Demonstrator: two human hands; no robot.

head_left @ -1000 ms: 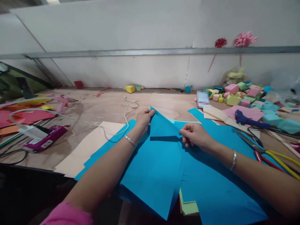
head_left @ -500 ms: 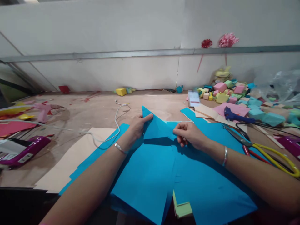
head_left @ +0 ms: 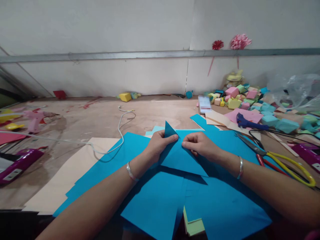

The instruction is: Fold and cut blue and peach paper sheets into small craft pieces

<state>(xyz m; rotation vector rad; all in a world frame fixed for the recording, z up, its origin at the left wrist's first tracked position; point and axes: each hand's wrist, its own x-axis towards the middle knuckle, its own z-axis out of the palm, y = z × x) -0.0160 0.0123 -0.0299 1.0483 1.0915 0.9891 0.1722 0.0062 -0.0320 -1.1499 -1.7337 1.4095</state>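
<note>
Two bare hands work a blue paper triangle [head_left: 180, 160] just above loose blue sheets [head_left: 152, 196] at a workbench. The left hand [head_left: 158, 144] grips it near the top, thumb across its face; the right hand [head_left: 201, 144] pinches its upper-right edge between thumb and forefinger. With so little paper in the right fingertips, the edge could slip or tear, and uneven thumb pressure could set a crooked crease. A dragging forearm might also shift the sheets beneath. One tip points up and away from the person; the long axis slants down to another tip, near and right.
</note>
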